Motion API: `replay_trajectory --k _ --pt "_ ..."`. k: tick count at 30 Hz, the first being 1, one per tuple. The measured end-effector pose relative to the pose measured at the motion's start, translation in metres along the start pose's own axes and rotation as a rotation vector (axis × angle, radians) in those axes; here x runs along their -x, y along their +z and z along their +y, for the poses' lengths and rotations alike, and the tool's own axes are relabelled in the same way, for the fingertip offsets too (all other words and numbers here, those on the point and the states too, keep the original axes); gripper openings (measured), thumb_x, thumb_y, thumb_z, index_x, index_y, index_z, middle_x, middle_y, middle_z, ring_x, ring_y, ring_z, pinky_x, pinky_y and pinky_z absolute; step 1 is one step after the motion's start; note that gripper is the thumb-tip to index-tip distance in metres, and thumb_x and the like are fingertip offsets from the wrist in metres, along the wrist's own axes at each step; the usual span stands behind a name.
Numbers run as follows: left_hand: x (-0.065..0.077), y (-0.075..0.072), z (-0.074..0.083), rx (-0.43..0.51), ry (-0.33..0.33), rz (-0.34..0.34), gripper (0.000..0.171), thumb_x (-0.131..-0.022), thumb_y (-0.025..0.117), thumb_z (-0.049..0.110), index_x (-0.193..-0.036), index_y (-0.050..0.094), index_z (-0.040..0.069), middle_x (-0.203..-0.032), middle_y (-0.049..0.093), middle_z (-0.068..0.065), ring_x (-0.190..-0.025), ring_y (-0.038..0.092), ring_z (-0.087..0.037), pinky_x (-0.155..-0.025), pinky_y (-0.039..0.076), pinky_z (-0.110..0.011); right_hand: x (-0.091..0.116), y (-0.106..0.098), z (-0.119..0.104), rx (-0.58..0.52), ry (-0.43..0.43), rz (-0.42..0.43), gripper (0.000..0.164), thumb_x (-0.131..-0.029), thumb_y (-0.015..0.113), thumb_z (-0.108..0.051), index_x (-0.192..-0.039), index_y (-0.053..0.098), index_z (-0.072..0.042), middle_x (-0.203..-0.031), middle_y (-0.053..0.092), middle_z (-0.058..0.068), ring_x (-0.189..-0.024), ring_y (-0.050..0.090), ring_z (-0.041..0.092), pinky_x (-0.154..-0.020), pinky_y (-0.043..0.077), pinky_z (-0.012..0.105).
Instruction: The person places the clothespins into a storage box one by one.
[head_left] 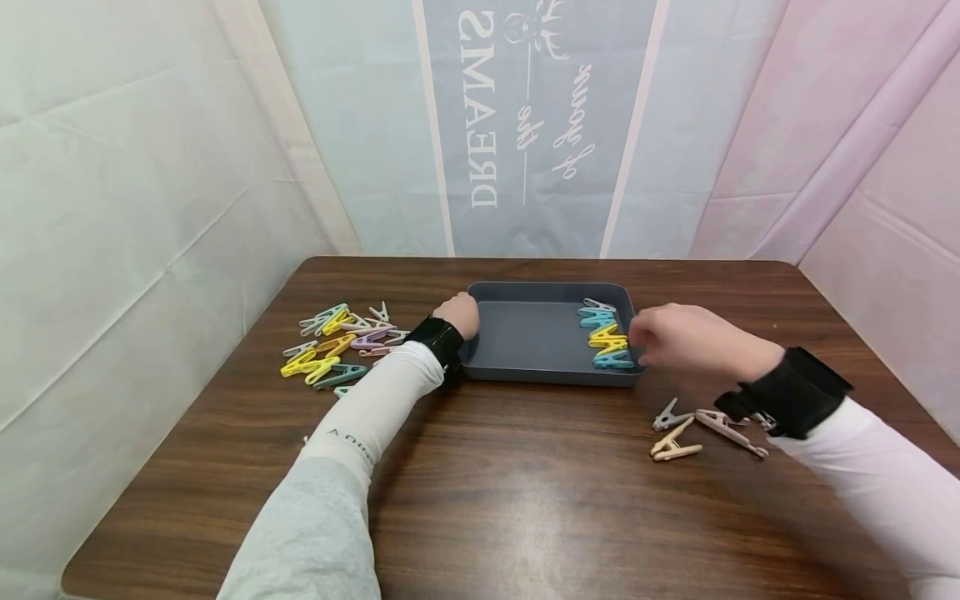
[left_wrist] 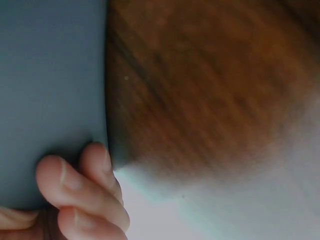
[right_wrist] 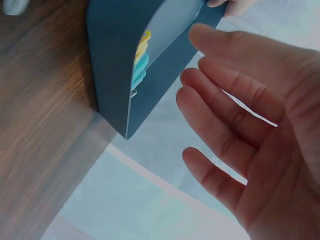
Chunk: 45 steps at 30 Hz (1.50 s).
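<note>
A dark grey tray (head_left: 525, 374) lies on the table, with a column of blue, yellow and pale clothespins (head_left: 609, 337) along its right side. At the tray's left wall, my left hand (head_left: 459, 315) grips the edge; the left wrist view has its curled fingers (left_wrist: 75, 190) against the grey wall. Beside the right wall is my right hand (head_left: 686, 337), blurred in the head view. Its fingers (right_wrist: 220, 130) are loosely bent and hold nothing in the right wrist view. Several loose clothespins, a beige one (head_left: 673, 442) among them, lie on the table below this hand.
To the left of the tray, a spread-out pile of mixed-colour clothespins (head_left: 322, 360) lies on the brown wooden table (head_left: 517, 500), partly behind my left forearm. Pale printed cloth (head_left: 375, 125) hangs behind the table and along both sides.
</note>
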<state>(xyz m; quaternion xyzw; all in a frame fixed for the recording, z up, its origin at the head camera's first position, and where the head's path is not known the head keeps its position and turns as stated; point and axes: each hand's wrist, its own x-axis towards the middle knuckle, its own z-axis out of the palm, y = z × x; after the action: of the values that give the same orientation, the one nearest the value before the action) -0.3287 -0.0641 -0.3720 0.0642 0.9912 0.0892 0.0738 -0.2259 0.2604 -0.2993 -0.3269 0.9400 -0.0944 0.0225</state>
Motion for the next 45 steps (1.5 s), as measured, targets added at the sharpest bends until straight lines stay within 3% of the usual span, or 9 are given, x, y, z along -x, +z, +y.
replay_trajectory --k 6,15,31,45 --pt "-0.003 0.002 -0.001 -0.004 0.002 -0.003 0.039 -0.104 0.036 0.012 -0.133 0.047 -0.011 -0.116 0.057 -0.021 -0.093 0.063 -0.031 -0.080 0.052 -0.045 0.022 0.007 0.003 -0.028 0.045 -0.093 0.020 -0.077 0.081 -0.012 -0.094 0.070 -0.011 -0.086 0.064 -0.005 -0.075 0.057 0.010 -0.067 0.050 0.036" --pt "-0.010 0.007 -0.002 0.011 -0.031 0.016 0.041 -0.103 0.035 0.014 -0.135 0.044 -0.011 -0.118 0.059 -0.021 -0.093 0.064 -0.030 -0.080 0.052 -0.045 0.033 0.021 0.008 -0.112 0.108 -0.304 0.031 -0.073 0.085 -0.017 -0.098 0.069 -0.009 -0.090 0.063 -0.003 -0.081 0.057 0.015 -0.069 0.049 0.038" --pt "-0.012 0.009 -0.003 0.012 -0.032 0.026 0.039 -0.103 0.038 0.014 -0.131 0.047 -0.011 -0.112 0.061 -0.021 -0.094 0.064 -0.032 -0.081 0.052 -0.047 0.034 0.038 0.013 -0.131 0.049 -0.251 0.023 -0.071 0.078 0.006 -0.084 0.065 -0.007 -0.077 0.055 -0.004 -0.069 0.047 0.011 -0.061 0.044 0.030" --pt "-0.003 0.002 0.000 0.004 -0.023 0.005 0.038 -0.103 0.038 0.014 -0.130 0.046 -0.012 -0.107 0.061 -0.020 -0.091 0.064 -0.031 -0.079 0.053 -0.044 0.034 0.038 0.013 -0.074 0.072 -0.260 0.025 -0.072 0.079 0.005 -0.079 0.061 -0.011 -0.074 0.049 -0.004 -0.067 0.042 0.013 -0.059 0.039 0.029"
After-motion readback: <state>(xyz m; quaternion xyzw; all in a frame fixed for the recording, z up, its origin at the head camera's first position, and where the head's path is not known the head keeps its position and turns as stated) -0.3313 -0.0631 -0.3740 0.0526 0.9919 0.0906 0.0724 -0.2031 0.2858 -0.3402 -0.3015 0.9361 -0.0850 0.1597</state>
